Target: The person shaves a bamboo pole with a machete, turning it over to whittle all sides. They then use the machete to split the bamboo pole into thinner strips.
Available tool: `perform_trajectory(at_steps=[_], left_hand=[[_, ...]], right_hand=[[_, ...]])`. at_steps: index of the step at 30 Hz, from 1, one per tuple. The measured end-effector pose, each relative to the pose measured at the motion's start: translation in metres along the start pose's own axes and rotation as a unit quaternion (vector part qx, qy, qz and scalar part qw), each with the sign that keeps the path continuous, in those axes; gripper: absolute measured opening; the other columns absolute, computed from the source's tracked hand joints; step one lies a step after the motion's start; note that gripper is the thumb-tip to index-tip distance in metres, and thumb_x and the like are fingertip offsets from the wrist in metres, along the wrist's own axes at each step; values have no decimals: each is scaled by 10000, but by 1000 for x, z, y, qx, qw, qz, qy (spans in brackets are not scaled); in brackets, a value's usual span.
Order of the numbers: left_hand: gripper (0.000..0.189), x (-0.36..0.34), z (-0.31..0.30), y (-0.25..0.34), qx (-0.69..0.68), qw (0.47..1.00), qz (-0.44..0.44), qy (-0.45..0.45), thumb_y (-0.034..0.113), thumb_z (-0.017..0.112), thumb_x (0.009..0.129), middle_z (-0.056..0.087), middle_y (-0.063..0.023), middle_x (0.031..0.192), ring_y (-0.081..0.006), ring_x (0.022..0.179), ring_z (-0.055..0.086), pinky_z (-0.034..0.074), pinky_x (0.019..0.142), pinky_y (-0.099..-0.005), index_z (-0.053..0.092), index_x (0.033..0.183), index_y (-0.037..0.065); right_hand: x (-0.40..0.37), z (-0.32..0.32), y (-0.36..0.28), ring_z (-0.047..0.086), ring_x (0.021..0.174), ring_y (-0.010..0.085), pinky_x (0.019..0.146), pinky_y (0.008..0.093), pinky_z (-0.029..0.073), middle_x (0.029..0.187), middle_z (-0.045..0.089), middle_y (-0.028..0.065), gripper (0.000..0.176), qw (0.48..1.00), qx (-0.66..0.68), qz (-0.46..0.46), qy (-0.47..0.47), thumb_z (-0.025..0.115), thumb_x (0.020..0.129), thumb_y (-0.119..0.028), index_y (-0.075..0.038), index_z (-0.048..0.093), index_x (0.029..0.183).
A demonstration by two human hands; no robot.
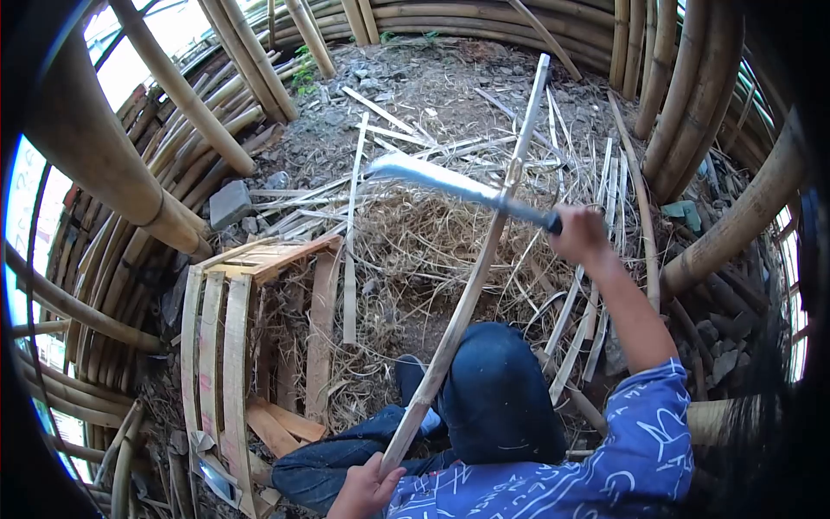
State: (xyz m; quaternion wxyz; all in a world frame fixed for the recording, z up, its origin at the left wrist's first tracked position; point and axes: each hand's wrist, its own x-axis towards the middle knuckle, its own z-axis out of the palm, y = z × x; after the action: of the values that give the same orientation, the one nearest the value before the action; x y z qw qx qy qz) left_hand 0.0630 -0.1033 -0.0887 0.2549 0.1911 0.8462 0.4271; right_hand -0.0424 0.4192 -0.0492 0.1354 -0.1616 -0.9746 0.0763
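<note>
My left hand (365, 490) grips the near end of a long split bamboo strip (481, 268) that slants up and away from my lap toward the far ground. My right hand (581, 233) holds the handle of a machete (441, 182). Its blade is raised to the left, crossing over the upper part of the strip, and looks motion-blurred. I sit with a knee in blue jeans (497, 394) bent beneath the strip.
Several flat bamboo slats (212, 346) lie stacked at the left. Shavings and thin splints (406, 242) litter the dirt ahead. Thick bamboo poles (173, 82) lean all around, with more poles at the right (735, 225). A grey stone (229, 203) sits at the left.
</note>
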Motion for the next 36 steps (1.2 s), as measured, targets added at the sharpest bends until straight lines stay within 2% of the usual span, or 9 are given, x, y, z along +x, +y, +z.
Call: perform_trajectory(at_steps=[6, 8, 10, 13, 19, 21, 23, 32, 36], left_hand=[[255, -3, -20, 21, -22, 996, -54, -63, 194, 644, 888, 589, -285, 763, -502, 768, 574, 444, 613, -488, 524, 1020, 12], [258, -12, -18, 7, -19, 996, -51, -70, 193, 647, 885, 596, -288, 773, -503, 778, 578, 448, 620, -494, 527, 1021, 10], [256, -20, -5, -7, -58, 996, -61, -30, 193, 649, 884, 594, -290, 772, -503, 777, 576, 448, 615, -492, 530, 1015, 9], [253, -7, 6, -12, -110, 991, -61, 41, 194, 652, 882, 591, -294, 770, -504, 775, 574, 447, 609, -491, 535, 1006, 7], [264, 4, -9, 14, -16, 997, -60, -52, 203, 660, 879, 582, -298, 771, -512, 780, 560, 430, 605, -502, 525, 991, 5], [258, -4, -8, -1, -82, 996, -26, -39, 189, 650, 880, 570, -302, 763, -516, 791, 548, 426, 597, -501, 515, 998, 4], [257, 4, -18, 22, -48, 996, -32, -63, 177, 643, 880, 573, -303, 771, -518, 791, 548, 427, 601, -500, 512, 1017, 4], [304, -6, -8, 13, -39, 997, -40, -48, 179, 648, 865, 581, -322, 813, -526, 827, 561, 433, 645, -521, 512, 1075, 7], [303, -14, -20, 18, -9, 994, -71, -82, 179, 648, 865, 578, -317, 792, -521, 807, 567, 434, 626, -514, 512, 1070, 3]], right_hand=[[-13, 11, -6, 584, 488, 144, 489, 322, 489, 584, 609, 37, 92, 969, -28, -238, 65, 632, 686, -33, -123, 618, 691], [8, 2, 20, 633, 550, 186, 556, 365, 524, 590, 615, 64, 20, 995, -22, 84, -43, 629, 759, -98, -116, 638, 755], [11, 17, 31, 668, 611, 263, 610, 425, 544, 635, 639, 100, 63, 992, -81, 10, 99, 628, 790, -149, -89, 636, 772], [1, 10, 8, 683, 654, 301, 640, 424, 552, 706, 668, 150, 81, 998, -10, 52, -28, 645, 770, -152, -72, 634, 782], [-36, -9, -43, 625, 519, 169, 563, 338, 525, 579, 614, 57, 68, 948, -38, -306, 77, 666, 657, -91, -109, 603, 638], [-14, 16, 15, 565, 489, 104, 500, 328, 466, 580, 610, 45, 116, 962, -47, -251, 96, 617, 728, -64, -127, 604, 632], [12, 24, 58, 619, 548, 169, 526, 341, 483, 623, 628, 78, 74, 994, -48, 86, 42, 618, 772, -135, -134, 616, 698], [-29, 7, -18, 658, 581, 210, 556, 347, 524, 623, 641, 69, 111, 973, -38, -222, 54, 687, 715, -111, -113, 595, 653], [12, 35, 44, 674, 662, 301, 631, 428, 541, 658, 644, 123, 70, 997, -54, 3, 48, 633, 748, -125, -90, 612, 691]])
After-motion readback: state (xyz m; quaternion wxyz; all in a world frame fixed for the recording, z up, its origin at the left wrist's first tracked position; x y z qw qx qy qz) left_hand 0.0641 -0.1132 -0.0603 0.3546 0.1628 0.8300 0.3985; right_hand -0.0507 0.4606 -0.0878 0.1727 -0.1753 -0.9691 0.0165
